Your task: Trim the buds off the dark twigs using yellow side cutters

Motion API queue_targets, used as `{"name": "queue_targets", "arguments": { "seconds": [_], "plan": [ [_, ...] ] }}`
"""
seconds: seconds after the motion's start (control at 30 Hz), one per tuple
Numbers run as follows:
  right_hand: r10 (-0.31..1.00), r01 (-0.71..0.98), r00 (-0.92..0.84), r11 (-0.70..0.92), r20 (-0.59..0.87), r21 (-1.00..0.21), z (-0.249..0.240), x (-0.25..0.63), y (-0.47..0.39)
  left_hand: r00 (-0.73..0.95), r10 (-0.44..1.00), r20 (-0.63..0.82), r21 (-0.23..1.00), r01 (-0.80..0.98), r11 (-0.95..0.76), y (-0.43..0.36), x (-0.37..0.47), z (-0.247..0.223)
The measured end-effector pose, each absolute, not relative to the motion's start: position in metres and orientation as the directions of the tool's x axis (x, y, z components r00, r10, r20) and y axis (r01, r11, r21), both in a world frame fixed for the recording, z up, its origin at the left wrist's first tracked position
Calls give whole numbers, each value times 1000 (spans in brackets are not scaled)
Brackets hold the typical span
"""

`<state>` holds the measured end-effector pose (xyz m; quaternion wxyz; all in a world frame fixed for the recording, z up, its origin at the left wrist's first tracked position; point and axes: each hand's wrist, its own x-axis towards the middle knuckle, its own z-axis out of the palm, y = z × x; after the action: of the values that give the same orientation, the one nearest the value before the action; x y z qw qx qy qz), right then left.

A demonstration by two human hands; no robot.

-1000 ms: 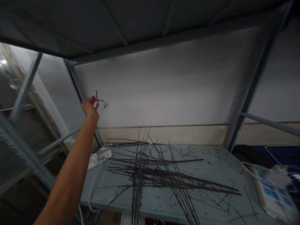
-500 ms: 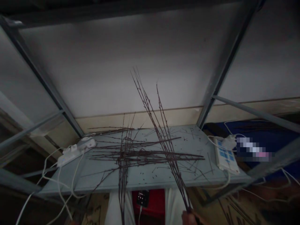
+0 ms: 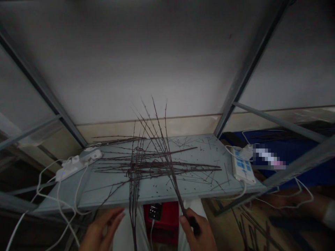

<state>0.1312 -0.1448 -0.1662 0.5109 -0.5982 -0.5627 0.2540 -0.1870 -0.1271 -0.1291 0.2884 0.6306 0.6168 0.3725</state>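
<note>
Several thin dark budded twigs (image 3: pixel 176 185) are gathered at their lower ends in my right hand (image 3: pixel 200 232). They slant up and left over the shelf, tips spread against the wall. A dark thick piece shows between the fingers of that hand; I cannot make out what it is. My left hand (image 3: pixel 102 230), holding nothing, hovers at the shelf's front edge with its fingers partly curled and apart. Just right of it, another twig bundle (image 3: pixel 134 198) points toward me, its lower ends over my leg. More twigs (image 3: pixel 195 166) lie crosswise beneath both bundles on the grey shelf (image 3: pixel 154 198).
White power strips with cables stand at the left (image 3: pixel 78 167) and right (image 3: pixel 243 169) of the shelf. Metal posts (image 3: pixel 242 80) frame it. A phone (image 3: pixel 155 211) with a cable lies on a red surface below. Another person's arm (image 3: pixel 311 205) is at the right, near twigs on the floor.
My left hand has come into view at the lower left. My right hand has moved up and left, and its twigs have swung left, with their tips lower.
</note>
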Motion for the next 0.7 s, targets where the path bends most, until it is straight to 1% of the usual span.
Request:
{"name": "queue_targets", "arguments": {
  "seconds": [0.03,0.1,0.17,0.27,0.37,0.47,0.6,0.7],
  "plan": [
    [936,422,215,167,278,-891,-166,130,-147,41,992,122,846,519,-126,-120,-161,-122],
    [938,434,186,190,294,-881,-165,127,-152,141,979,148,896,399,-193,-111,-108,-107],
    [918,451,193,231,347,-862,-162,125,-157,241,962,132,931,303,-204,-106,-61,-95],
    [856,482,227,315,464,-817,-156,123,-160,279,955,102,961,219,-167,-107,-17,-84],
    [812,489,220,388,541,-781,-151,123,-160,283,957,60,989,114,-96,-113,-5,-82],
    [794,477,200,433,574,-765,-150,122,-160,309,951,32,998,38,-45,-121,-11,-86],
    [821,434,133,456,556,-777,-155,121,-161,320,947,30,995,82,-60,-131,-27,-88],
    [834,399,184,420,520,-815,-153,123,-160,353,933,70,987,110,-116,-138,-34,-87]
  ]
}}
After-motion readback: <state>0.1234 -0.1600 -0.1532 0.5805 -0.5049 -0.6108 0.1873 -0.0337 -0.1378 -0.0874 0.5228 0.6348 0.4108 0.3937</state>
